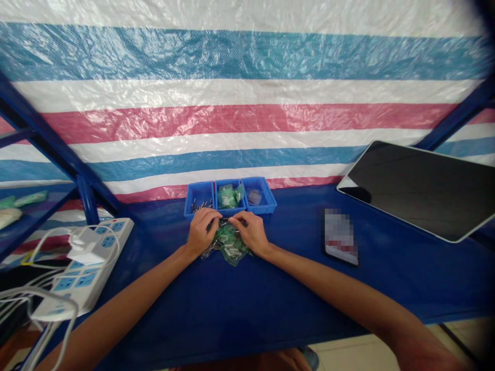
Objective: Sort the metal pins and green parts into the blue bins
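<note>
My left hand [203, 229] and my right hand [251, 232] meet close together just in front of the blue trays, fingers pinched. A small dark thin piece seems to span between the fingertips, too small to name. Beneath them a green-tinted clear plastic bag [233, 252] lies on the blue table [232, 304], with small silvery and dark parts showing in it. Behind my hands stand three joined blue trays. In the left tray [188, 198] are thin dark pin-like parts. A green plastic bag [228, 197] fills the middle one, and the right tray [268, 205] holds a small clear packet [254, 197].
To the left is a white power strip [96, 278] with a plugged-in adapter [87, 247] and tangled white cables. A phone [340, 237] lies right of my hands. Farther right rests a dark-screened flat panel [421, 190]. A striped plastic sheet [247, 123] hangs behind the table.
</note>
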The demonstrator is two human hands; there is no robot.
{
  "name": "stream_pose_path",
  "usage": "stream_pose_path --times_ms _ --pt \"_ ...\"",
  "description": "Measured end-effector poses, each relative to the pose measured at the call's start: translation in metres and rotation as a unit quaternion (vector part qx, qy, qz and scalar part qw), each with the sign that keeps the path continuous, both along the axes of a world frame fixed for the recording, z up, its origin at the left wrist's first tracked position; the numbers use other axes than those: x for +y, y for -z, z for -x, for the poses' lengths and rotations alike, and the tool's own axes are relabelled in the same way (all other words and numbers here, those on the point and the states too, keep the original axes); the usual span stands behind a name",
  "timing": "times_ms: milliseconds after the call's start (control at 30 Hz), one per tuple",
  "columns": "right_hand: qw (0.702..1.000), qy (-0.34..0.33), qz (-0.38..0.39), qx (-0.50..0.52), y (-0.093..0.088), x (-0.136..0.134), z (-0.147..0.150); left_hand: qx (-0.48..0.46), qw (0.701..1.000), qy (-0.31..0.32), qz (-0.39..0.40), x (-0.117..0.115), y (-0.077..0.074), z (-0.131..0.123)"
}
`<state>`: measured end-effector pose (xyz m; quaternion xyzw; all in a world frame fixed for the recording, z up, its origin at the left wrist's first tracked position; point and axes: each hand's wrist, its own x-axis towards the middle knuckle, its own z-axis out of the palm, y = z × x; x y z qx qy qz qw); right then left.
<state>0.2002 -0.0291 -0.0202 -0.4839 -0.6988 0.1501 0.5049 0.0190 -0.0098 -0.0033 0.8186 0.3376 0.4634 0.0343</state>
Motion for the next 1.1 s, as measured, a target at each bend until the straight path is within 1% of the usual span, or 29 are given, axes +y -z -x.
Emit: stream_pose_path --times_ms 100,267,467,700,867,1100 --pt "1.0 0.007 0.006 0.015 -0.0015 0.0002 -0.0004 0.005 1.0 0.007 0.002 -0.0004 -0.0001 0.0" --pt "0.999 0.007 0.008 0.045 -0.005 -0.0016 -0.0005 0.027 0.999 0.036 0.0 0.0 0.0016 -0.0004" --pt "0.999 -0.012 0.0 0.053 -0.0068 -0.0029 -0.0006 0.06 0.997 0.055 -0.015 0.0027 0.0039 0.0003" --pt "0.997 -0.038 0.013 0.061 -0.0068 -0.0027 -0.0011 0.033 0.998 0.049 -0.005 0.0032 0.005 0.0004" --pt "0.994 -0.058 0.008 0.096 -0.008 -0.0039 0.0001 0.016 0.999 0.043 -0.001 0.0027 0.0038 0.0002" --pt "0.994 -0.092 -0.019 0.055 -0.008 -0.006 0.0007 -0.004 0.999 0.038 0.003 0.0036 0.0049 0.0026"
